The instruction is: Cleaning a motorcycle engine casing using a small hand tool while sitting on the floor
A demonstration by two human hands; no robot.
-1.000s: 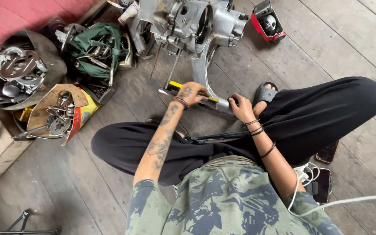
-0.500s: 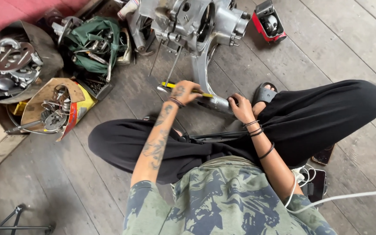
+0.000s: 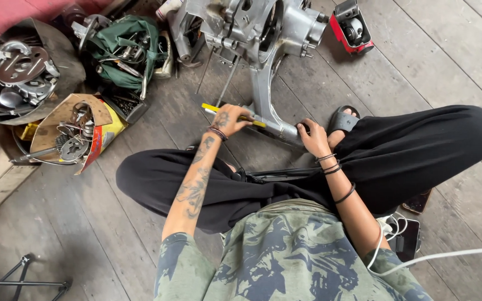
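Grey floorboards [image 3: 447,50] lie bare to the right of the metal engine casing [image 3: 255,28], open to the frame's edge; left of it the floor is crowded. We count one casing and one yellow-handled tool [image 3: 214,108]. Our left hand [image 3: 229,118] is closed over that tool, just below the casing. Our right hand [image 3: 312,134] grips the casing's lower arm [image 3: 271,114], fingers wrapped round it. Left of the casing, one cardboard box [image 3: 65,131] holds sprockets and small parts, and one green bag [image 3: 119,47] holds tools. One red device [image 3: 350,25] sits right of the casing.
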